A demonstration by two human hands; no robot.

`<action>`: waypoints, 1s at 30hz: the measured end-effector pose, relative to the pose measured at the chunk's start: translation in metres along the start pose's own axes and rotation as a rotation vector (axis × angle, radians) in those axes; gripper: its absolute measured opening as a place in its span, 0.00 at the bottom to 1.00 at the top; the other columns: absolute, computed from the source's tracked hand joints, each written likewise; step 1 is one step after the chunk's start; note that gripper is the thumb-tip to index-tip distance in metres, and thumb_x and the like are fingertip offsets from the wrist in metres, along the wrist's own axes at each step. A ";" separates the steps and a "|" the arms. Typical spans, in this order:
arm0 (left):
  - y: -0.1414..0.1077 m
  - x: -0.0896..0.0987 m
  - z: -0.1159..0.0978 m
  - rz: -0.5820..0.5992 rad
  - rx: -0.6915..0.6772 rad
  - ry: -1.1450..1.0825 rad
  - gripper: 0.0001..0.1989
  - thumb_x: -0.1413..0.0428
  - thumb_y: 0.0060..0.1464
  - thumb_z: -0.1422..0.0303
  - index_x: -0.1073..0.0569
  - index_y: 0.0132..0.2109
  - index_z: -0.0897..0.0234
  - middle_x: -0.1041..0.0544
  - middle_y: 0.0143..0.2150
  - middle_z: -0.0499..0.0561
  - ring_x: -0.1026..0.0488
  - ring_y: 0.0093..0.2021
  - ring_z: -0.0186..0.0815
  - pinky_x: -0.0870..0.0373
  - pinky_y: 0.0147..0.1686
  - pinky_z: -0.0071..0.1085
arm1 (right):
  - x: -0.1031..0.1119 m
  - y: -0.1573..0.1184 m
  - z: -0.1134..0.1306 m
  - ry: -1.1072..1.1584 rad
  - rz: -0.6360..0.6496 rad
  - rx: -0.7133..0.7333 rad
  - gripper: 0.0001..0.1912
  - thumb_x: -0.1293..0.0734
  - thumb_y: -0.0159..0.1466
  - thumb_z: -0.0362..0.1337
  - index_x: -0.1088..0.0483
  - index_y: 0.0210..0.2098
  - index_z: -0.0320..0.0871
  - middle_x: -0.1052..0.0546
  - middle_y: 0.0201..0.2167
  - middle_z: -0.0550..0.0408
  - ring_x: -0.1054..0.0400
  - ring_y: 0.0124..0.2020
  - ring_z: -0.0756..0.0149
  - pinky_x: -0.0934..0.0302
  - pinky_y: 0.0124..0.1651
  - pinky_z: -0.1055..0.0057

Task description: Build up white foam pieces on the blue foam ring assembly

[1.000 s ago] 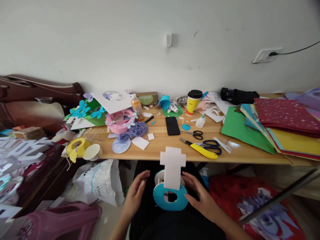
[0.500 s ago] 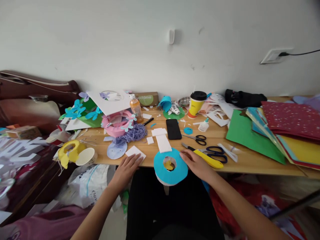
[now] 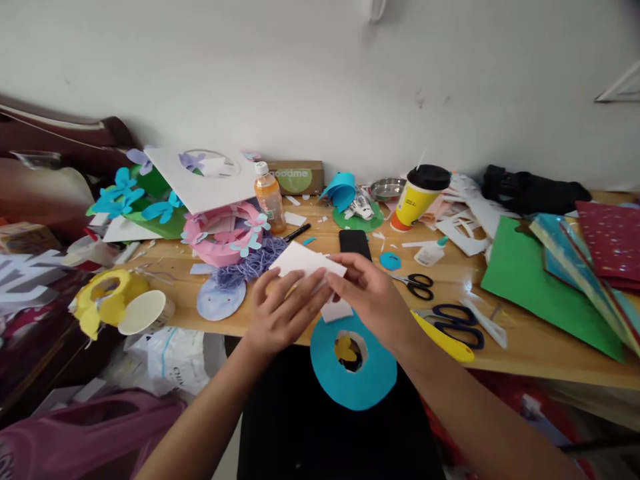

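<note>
White card [image 3: 298,256] is held: right hand [image 3: 374,293] pinches it, can't tell if left hand [image 3: 283,315] grips; next move likely needs care.

The white card [image 3: 298,257], earlier flat beneath the left hand [image 3: 283,315], is now picked up and held between both hands; the right hand [image 3: 373,297] has moved from the blue ring's [image 3: 361,392] edge to the card
</note>
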State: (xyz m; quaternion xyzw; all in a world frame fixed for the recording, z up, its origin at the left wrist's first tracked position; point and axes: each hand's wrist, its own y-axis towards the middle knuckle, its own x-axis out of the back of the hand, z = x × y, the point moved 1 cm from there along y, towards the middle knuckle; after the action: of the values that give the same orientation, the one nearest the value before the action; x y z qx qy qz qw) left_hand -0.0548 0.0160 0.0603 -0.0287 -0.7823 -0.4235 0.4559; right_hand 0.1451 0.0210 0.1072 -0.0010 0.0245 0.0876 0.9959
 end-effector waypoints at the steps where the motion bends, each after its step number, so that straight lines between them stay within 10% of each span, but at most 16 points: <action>1: 0.011 -0.004 0.002 -0.004 0.037 -0.054 0.20 0.40 0.61 0.67 0.27 0.58 0.41 0.22 0.57 0.45 0.29 0.60 0.45 0.52 0.68 0.50 | 0.000 0.016 -0.003 0.014 -0.022 0.004 0.23 0.29 0.59 0.54 0.29 0.47 0.46 0.22 0.37 0.54 0.27 0.37 0.63 0.30 0.39 0.65; 7: 0.017 -0.013 0.037 -0.446 0.650 -0.319 0.18 0.48 0.64 0.54 0.25 0.55 0.57 0.29 0.61 0.57 0.33 0.63 0.46 0.40 0.64 0.48 | 0.033 0.086 -0.033 -0.005 -0.157 -0.008 0.20 0.30 0.56 0.50 0.25 0.41 0.42 0.21 0.39 0.52 0.30 0.36 0.63 0.36 0.34 0.69; 13: 0.011 -0.041 0.039 -0.239 1.318 -1.285 0.24 0.48 0.64 0.53 0.29 0.55 0.70 0.24 0.55 0.68 0.21 0.49 0.45 0.28 0.55 0.43 | 0.049 0.103 -0.059 -0.157 -0.159 -0.118 0.23 0.27 0.51 0.51 0.25 0.39 0.41 0.22 0.30 0.54 0.33 0.28 0.66 0.42 0.27 0.71; 30: 0.020 -0.057 0.020 -0.164 1.214 -1.582 0.20 0.37 0.55 0.57 0.23 0.47 0.69 0.19 0.48 0.61 0.21 0.48 0.45 0.26 0.53 0.43 | 0.022 0.096 -0.083 -0.375 -0.329 0.088 0.19 0.31 0.59 0.51 0.28 0.41 0.42 0.22 0.36 0.48 0.29 0.36 0.59 0.35 0.39 0.63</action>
State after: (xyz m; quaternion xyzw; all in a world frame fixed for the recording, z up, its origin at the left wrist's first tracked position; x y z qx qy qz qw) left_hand -0.0270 0.0625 0.0269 -0.0105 -0.9440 0.1586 -0.2892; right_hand 0.1463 0.1186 0.0230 0.0547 -0.1572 -0.0780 0.9830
